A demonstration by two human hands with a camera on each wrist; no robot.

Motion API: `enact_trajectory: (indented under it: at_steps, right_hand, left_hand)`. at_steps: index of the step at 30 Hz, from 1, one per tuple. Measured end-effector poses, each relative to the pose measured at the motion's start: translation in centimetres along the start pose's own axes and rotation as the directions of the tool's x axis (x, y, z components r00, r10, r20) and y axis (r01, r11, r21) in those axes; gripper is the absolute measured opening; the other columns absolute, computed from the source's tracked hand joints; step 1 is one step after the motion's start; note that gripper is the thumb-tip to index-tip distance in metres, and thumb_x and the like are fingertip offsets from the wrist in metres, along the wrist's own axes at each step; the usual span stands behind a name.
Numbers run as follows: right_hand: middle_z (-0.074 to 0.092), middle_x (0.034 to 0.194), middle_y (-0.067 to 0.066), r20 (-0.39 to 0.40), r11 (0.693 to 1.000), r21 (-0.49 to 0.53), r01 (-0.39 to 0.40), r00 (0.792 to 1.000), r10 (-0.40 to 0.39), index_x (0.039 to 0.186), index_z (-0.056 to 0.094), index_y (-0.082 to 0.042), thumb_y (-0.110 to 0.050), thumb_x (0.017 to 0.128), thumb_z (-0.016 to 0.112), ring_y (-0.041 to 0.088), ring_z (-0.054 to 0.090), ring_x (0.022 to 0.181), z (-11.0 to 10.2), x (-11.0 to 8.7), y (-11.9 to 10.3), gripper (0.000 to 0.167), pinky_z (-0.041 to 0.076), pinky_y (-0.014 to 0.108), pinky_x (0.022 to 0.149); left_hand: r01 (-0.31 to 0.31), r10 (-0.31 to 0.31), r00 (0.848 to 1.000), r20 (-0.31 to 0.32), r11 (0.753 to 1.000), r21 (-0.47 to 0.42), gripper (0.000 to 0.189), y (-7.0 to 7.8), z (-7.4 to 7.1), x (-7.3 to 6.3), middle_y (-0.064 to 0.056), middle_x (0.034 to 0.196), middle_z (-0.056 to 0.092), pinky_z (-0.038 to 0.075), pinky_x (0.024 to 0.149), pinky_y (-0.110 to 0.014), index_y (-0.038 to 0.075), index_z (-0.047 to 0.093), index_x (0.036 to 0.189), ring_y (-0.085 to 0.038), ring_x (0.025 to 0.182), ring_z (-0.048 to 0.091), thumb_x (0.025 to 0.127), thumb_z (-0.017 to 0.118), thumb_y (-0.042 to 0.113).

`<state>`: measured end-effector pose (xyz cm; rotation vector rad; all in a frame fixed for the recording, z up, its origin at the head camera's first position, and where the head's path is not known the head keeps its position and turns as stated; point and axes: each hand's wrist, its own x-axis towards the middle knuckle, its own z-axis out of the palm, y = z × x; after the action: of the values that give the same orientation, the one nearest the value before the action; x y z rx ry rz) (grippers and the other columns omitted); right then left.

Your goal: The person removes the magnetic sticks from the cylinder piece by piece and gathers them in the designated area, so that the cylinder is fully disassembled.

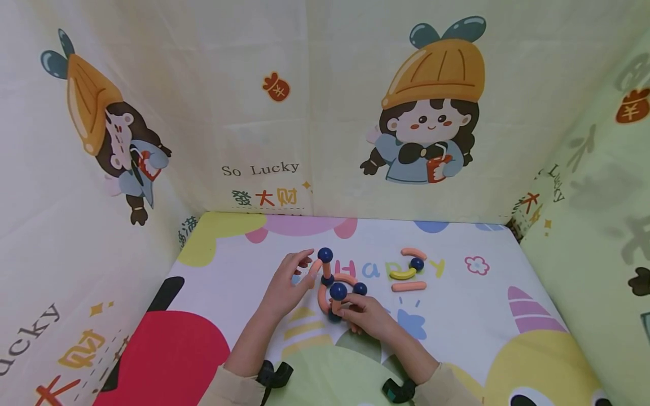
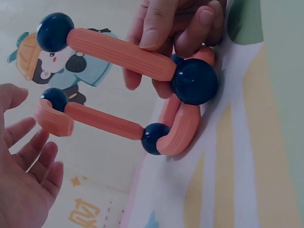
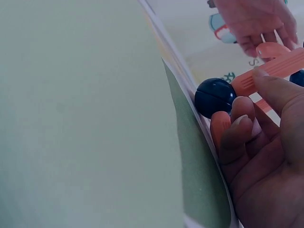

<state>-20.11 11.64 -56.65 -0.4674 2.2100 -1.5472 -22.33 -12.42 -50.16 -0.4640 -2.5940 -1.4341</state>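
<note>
A structure of orange rods and dark blue balls stands on the mat, with a ring of curved rods [image 1: 323,299] at its base. Two straight rods rise from it, each topped by a ball. My right hand [image 1: 368,317] pinches the nearer upright rod [image 2: 121,53] between thumb and fingers, below its top ball [image 1: 338,291]. On the farther upright, a short curved orange rod [image 2: 54,121] hangs from the top ball [image 1: 325,255]. Beside that curved rod, my left hand [image 1: 286,285] has its fingers spread and loosely bent, gripping nothing.
Right of the structure lie loose pieces: a curved orange rod [image 1: 413,252], a blue ball [image 1: 417,264], a yellow curved rod [image 1: 403,274] and a straight orange rod [image 1: 408,287]. Printed cloth walls [image 1: 335,124] enclose the colourful mat [image 1: 457,299] at the back and sides.
</note>
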Motion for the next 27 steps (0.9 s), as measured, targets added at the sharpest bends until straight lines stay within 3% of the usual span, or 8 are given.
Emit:
enact_trajectory:
  at_steps: [5, 9, 11, 14, 18, 20, 24, 27]
  right_hand:
    - [0.06, 0.068, 0.009, 0.001, 1.0, 0.002, -0.003, 1.0, 0.003, 0.112, 0.069, -0.025, -0.033, 0.097, 0.062, 0.011, 0.054, 0.053, 0.1, 0.0, 0.1, 0.018, 0.051, 0.028, 0.052]
    - [0.06, 0.068, 0.008, 0.0, 1.0, 0.01, -0.002, 1.0, 0.002, 0.112, 0.069, -0.025, -0.033, 0.097, 0.062, 0.012, 0.054, 0.053, 0.1, 0.0, 0.2, 0.018, 0.052, 0.029, 0.053]
    - [0.06, 0.067, 0.007, -0.001, 1.0, 0.014, 0.005, 1.0, -0.005, 0.113, 0.069, -0.025, -0.033, 0.097, 0.062, 0.011, 0.054, 0.053, 0.1, 0.0, 0.2, 0.019, 0.052, 0.03, 0.052]
    - [0.059, 0.065, 0.005, -0.005, 1.0, 0.004, 0.022, 1.0, -0.022, 0.113, 0.069, -0.025, -0.033, 0.097, 0.063, 0.011, 0.054, 0.051, 0.1, 0.0, 0.3, 0.019, 0.052, 0.03, 0.051]
    - [0.058, 0.063, 0.002, -0.006, 0.999, -0.026, 0.031, 0.999, -0.031, 0.11, 0.068, -0.025, -0.034, 0.097, 0.062, 0.012, 0.054, 0.051, 0.1, 0.0, 0.4, 0.017, 0.051, 0.029, 0.05]
    - [0.057, 0.062, 0.002, -0.009, 0.998, -0.056, 0.037, 0.999, -0.037, 0.106, 0.068, -0.026, -0.036, 0.097, 0.062, 0.013, 0.054, 0.051, 0.1, 0.0, 0.5, 0.015, 0.049, 0.028, 0.051]
    - [0.057, 0.06, 0.003, -0.019, 0.991, -0.125, 0.057, 0.998, -0.06, 0.1, 0.066, -0.028, -0.039, 0.097, 0.061, 0.015, 0.055, 0.052, 0.0, 0.1, 0.7, 0.013, 0.047, 0.025, 0.053]
    - [0.056, 0.059, 0.003, -0.024, 0.986, -0.151, 0.067, 0.997, -0.071, 0.101, 0.066, -0.03, -0.04, 0.096, 0.062, 0.016, 0.055, 0.051, 0.0, 0.1, 0.6, 0.012, 0.046, 0.026, 0.054]
  left_hand:
    - [-0.031, 0.035, 0.995, -0.089, 0.998, 0.051, 0.037, 0.9, -0.8, -0.5, 0.002, 0.128, 0.056, 0.051, 0.089, -0.048, 0.03, 0.06, 0.133, -0.022, 0.11, 0.055, 0.097, 0.062, 0.034]
    - [-0.14, 0.148, 0.984, -0.095, 0.987, 0.08, 0.036, 2.0, -1.2, -1.1, 0.004, 0.124, 0.058, 0.052, 0.08, -0.039, 0.025, 0.062, 0.131, -0.022, 0.1, 0.058, 0.096, 0.064, 0.027]
    - [-0.21, 0.215, 0.975, -0.051, 0.974, 0.085, 0.038, 2.5, -1.2, -1.3, 0.003, 0.122, 0.058, 0.052, 0.076, -0.034, 0.02, 0.061, 0.133, -0.019, 0.093, 0.058, 0.096, 0.064, 0.025]
    - [-0.264, 0.26, 0.964, 0.054, 0.962, 0.074, 0.043, 3.2, -0.9, -1.8, 0.0, 0.122, 0.058, 0.052, 0.076, -0.031, 0.016, 0.057, 0.138, -0.013, 0.088, 0.057, 0.097, 0.063, 0.027]
    - [-0.218, 0.206, 0.961, 0.185, 0.975, 0.046, 0.049, 3.7, -0.1, -2.3, 0.001, 0.13, 0.057, 0.052, 0.075, -0.026, 0.023, 0.05, 0.144, -0.002, 0.087, 0.055, 0.098, 0.06, 0.038]
    - [-0.19, 0.181, 0.954, 0.241, 0.982, 0.015, 0.048, 3.8, 0.4, -2.4, 0.006, 0.135, 0.055, 0.051, 0.074, -0.024, 0.031, 0.049, 0.144, -0.001, 0.086, 0.055, 0.099, 0.058, 0.041]
    - [-0.164, 0.166, 0.938, 0.305, 0.986, -0.033, 0.045, 3.8, 1.2, -2.3, 0.02, 0.13, 0.056, 0.05, 0.068, -0.022, 0.045, 0.047, 0.14, -0.004, 0.078, 0.053, 0.098, 0.061, 0.037]
    - [-0.159, 0.164, 0.934, 0.317, 0.986, -0.04, 0.047, 3.7, 1.6, -2.3, 0.024, 0.128, 0.057, 0.05, 0.066, -0.022, 0.048, 0.046, 0.138, -0.005, 0.074, 0.053, 0.098, 0.063, 0.031]
